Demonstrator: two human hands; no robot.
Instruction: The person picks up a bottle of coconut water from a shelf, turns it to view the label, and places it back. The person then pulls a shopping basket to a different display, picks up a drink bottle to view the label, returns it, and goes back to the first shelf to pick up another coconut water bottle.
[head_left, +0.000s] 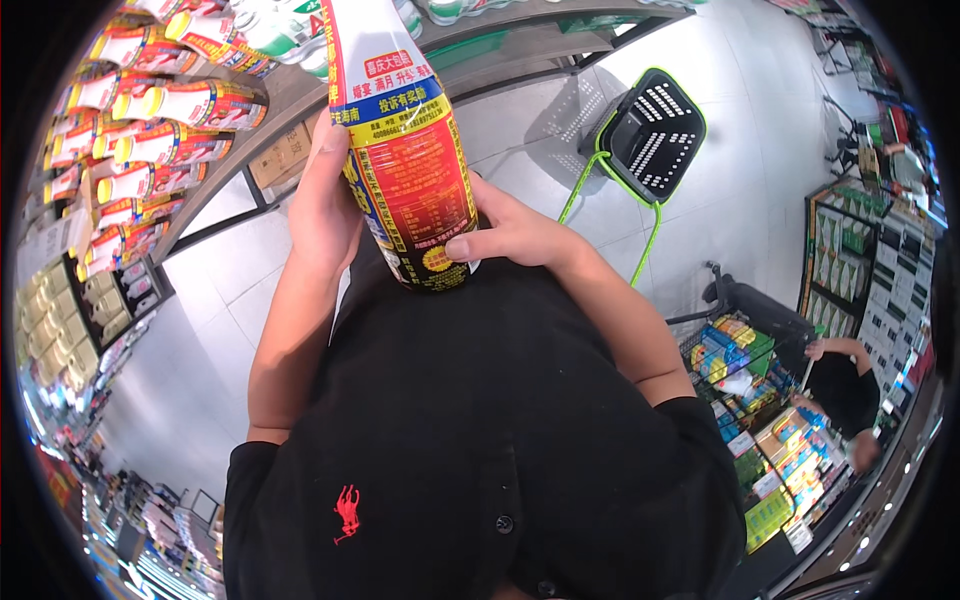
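A large plastic drink bottle is held up before my chest, its printed back label facing me. White fills the label's upper part, with blue and yellow bands, a red panel and a black base below. My left hand grips the bottle's left side, thumb along its edge. Around the lower right side, my right hand closes with its thumb pressed on the label near the base. The bottle's top runs out of the picture, so its cap is hidden. Fingers of both hands are partly hidden behind it.
Similar bottles lie in rows on a shelf at the left. A black basket with a green rim and handle stands on the tiled floor. Egg cartons sit lower left; a person stands by shelves at right.
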